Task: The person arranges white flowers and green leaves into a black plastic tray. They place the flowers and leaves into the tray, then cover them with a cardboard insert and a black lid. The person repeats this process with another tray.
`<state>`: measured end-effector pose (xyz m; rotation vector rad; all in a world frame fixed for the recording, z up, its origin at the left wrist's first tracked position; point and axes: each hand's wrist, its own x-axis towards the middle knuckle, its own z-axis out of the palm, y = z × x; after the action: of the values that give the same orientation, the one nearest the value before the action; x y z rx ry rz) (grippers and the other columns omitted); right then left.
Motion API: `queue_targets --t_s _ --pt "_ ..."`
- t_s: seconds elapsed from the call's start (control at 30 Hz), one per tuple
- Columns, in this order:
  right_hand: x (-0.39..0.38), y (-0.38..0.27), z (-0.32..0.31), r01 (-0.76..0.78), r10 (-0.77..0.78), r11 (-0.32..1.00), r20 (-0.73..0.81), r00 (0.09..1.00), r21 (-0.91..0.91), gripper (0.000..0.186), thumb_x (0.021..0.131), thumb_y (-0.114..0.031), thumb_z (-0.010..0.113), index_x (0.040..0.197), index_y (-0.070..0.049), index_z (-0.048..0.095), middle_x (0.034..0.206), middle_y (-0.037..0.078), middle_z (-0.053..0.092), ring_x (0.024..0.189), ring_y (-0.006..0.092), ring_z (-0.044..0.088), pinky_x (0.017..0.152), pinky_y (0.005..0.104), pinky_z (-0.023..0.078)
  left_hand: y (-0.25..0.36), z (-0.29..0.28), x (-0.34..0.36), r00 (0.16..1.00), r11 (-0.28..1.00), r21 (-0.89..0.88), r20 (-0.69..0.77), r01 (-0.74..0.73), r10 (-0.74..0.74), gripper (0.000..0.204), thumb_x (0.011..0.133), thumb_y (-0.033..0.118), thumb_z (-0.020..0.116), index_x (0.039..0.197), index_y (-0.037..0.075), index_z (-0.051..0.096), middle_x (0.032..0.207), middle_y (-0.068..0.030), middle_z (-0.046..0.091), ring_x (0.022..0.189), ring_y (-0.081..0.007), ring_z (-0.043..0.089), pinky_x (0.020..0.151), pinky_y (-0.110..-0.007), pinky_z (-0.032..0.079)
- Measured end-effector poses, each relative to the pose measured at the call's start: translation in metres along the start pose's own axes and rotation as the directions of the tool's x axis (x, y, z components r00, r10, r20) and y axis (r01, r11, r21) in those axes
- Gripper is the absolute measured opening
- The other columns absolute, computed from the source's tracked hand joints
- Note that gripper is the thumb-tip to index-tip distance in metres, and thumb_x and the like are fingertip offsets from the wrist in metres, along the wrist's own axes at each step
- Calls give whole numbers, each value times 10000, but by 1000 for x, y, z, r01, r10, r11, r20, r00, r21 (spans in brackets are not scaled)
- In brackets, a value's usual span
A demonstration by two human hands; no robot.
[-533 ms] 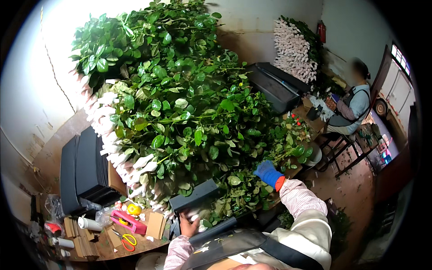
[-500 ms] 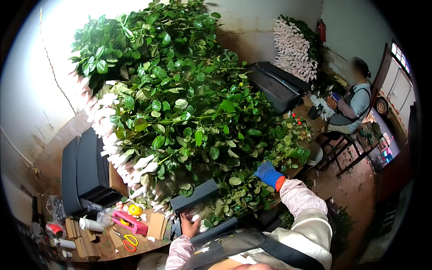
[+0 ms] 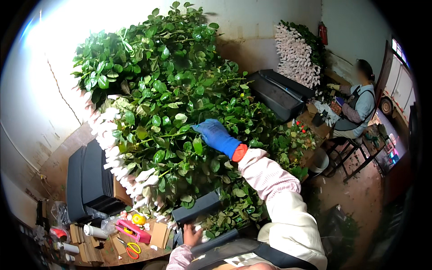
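A large heap of leafy flower stems [image 3: 180,99] fills the middle, with pale wrapped flower heads [image 3: 119,164] along its left side. My right hand [image 3: 217,135], in a blue glove, reaches over the heap. Its fingers are drawn together at the tips on a green leafy stem [image 3: 173,134]. Low in the view, my bare left hand [image 3: 192,235] rests beside pale flower heads between a dark upright panel [image 3: 196,207] and a dark padded edge [image 3: 216,242] close to my body. Its fingers are apart. More leafy stems [image 3: 240,204] lie to the right of the panel.
On the left table stand dark stacked sheets [image 3: 87,177], a pink tape dispenser [image 3: 133,231], scissors [image 3: 130,248], cardboard pieces [image 3: 159,234] and a white cup [image 3: 95,231]. Another person [image 3: 355,105] sits far right near a black case [image 3: 281,92] and a white bucket [image 3: 318,161].
My right hand has moved left and away from me, from the heap's right edge to its middle. The left hand stays by the dark panel. The other person has stretched out an arm.
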<state>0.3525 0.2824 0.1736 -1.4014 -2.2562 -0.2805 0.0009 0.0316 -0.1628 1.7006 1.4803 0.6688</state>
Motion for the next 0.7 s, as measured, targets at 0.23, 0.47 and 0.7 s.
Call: queue_targets --t_s 0.23,0.47,0.7 --pt "-9 -14 43 145 -149 989 -281 948 -34 419 828 -74 588 1183 -274 688 938 51 577 900 272 588 771 420 471 -3 -4 -6 1000 1000 -15 -21 -5 4 542 781 300 841 1101 -59 590 1118 -239 543 1033 -409 580 891 -451 513" --pt "24 12 -39 174 -197 898 15 980 403 551 878 -322 660 1396 -163 566 1280 161 645 1151 328 635 1010 418 500 -17 -1 -13 999 1000 13 -43 21 -20 577 768 372 847 1056 -74 620 1131 -273 550 1080 -432 547 932 -465 487" --pt "154 56 -53 -35 69 988 -231 970 149 303 924 -247 617 1215 -193 682 1124 112 694 1021 295 685 892 394 551 -10 -2 -10 999 999 0 -30 39 -39 626 777 412 844 1087 -81 613 1145 -292 570 1087 -444 582 944 -478 491"
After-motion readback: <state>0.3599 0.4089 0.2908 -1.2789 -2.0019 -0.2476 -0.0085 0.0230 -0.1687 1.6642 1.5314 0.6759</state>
